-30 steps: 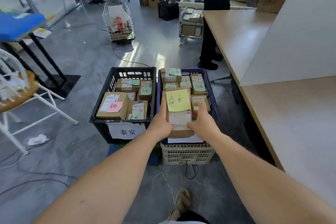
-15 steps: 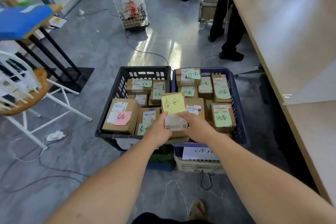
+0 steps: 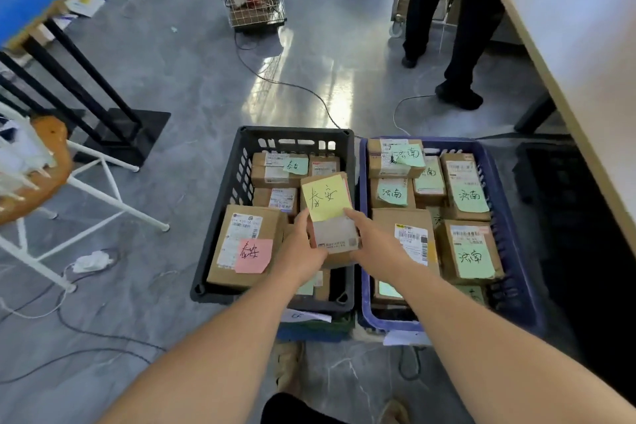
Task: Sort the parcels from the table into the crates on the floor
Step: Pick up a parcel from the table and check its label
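Left hand (image 3: 303,251): gripping the parcel (image 3: 335,234) by its 9 o'clock edge.
Right hand (image 3: 378,244): clamped on the 3 o'clock edge.
Place: above black crate (image 3: 237,182), beside blue crate (image 3: 509,251).
Axis: 12 to 6 o'clock, yellow note (image 3: 325,198) face up, far end.
Done: both crates well filled.
Left: setting this one down; stock on table (image 3: 568,27) impossible to tell.
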`<move>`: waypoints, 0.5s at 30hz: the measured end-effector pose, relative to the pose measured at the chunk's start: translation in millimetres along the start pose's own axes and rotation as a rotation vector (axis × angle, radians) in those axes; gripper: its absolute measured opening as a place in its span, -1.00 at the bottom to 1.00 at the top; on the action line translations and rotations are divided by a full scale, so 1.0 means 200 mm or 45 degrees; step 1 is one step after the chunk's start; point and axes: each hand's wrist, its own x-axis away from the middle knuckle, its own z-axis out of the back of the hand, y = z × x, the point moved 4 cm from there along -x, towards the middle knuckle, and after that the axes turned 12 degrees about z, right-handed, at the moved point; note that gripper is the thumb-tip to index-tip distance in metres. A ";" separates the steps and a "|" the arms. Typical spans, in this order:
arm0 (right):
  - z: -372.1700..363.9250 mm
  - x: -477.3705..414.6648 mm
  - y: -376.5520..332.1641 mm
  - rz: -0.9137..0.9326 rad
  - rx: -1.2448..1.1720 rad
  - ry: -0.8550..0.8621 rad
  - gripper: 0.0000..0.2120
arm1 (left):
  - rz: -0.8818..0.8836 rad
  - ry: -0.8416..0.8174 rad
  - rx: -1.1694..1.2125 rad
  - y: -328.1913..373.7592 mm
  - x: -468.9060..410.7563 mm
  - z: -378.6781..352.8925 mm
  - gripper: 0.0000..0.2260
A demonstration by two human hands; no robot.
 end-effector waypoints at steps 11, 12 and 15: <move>-0.08 -0.59 0.09 -0.449 -0.469 0.447 -0.17 | -0.006 -0.104 -0.134 0.07 -0.67 0.25 -0.50; -0.06 -0.63 0.11 -0.475 -0.499 0.483 -0.20 | -0.023 -0.127 -0.132 0.09 -0.72 0.26 -0.48; -0.01 -0.76 0.14 -0.529 -0.515 0.521 -0.39 | -0.064 -0.189 -0.117 0.16 -0.86 0.32 -0.48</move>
